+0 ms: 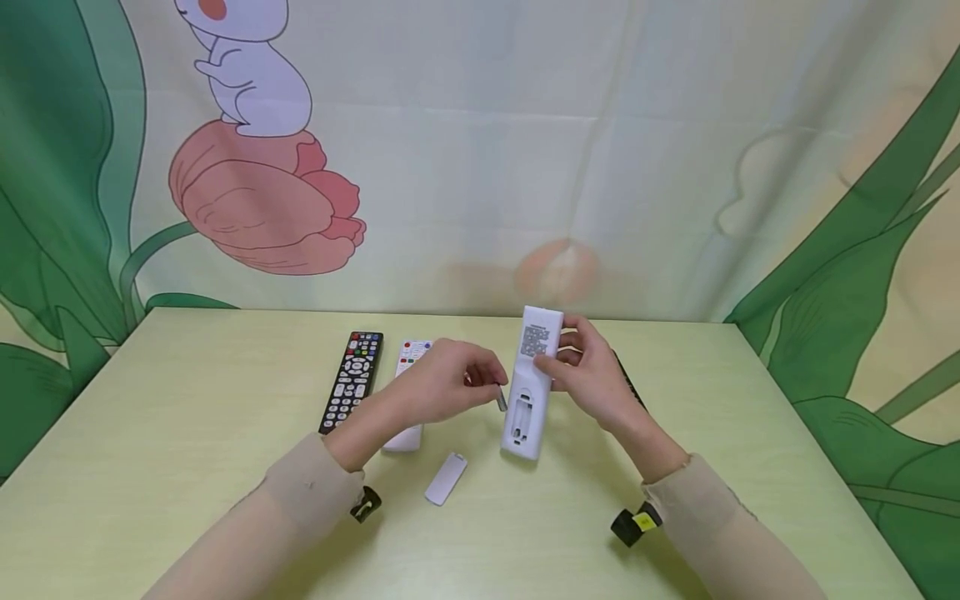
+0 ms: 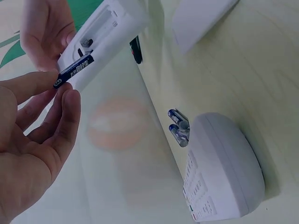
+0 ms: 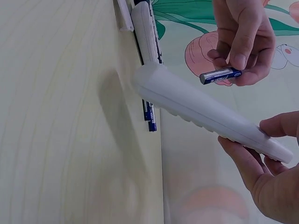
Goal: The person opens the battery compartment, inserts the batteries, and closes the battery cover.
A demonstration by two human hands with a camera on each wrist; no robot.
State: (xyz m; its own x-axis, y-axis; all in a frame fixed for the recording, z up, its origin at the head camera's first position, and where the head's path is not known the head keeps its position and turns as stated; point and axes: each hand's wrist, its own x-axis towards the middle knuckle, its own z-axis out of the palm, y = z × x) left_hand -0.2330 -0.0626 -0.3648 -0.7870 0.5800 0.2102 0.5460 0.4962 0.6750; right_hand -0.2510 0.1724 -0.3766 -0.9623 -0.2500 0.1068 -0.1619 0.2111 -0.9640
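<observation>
- A person's left hand (image 1: pixel 453 379) pinches a small blue battery (image 2: pixel 74 71) between thumb and fingertips, just beside the remote in the other hand.
- The right hand (image 1: pixel 592 379) grips that white remote (image 1: pixel 531 383) by its upper part, holding it above the surface (image 1: pixel 225 417), back turned up and battery compartment uncovered.
- A slim white cover (image 1: pixel 446 479) lies flat on the surface, farther from the far edge than the raised remote.
- A second white remote (image 1: pixel 403 440), partly hidden by the left hand, lies buttons up; two loose batteries (image 2: pixel 177 135) rest close together just beside it.
- A black remote (image 1: pixel 352 379) lies buttons up, nearest the surface's left edge.
- A dark object (image 1: pixel 630 379) shows behind the right hand, mostly hidden.
- Beyond the far edge hangs a curtain (image 1: pixel 465 167) printed with a white animal on a pink flower.
</observation>
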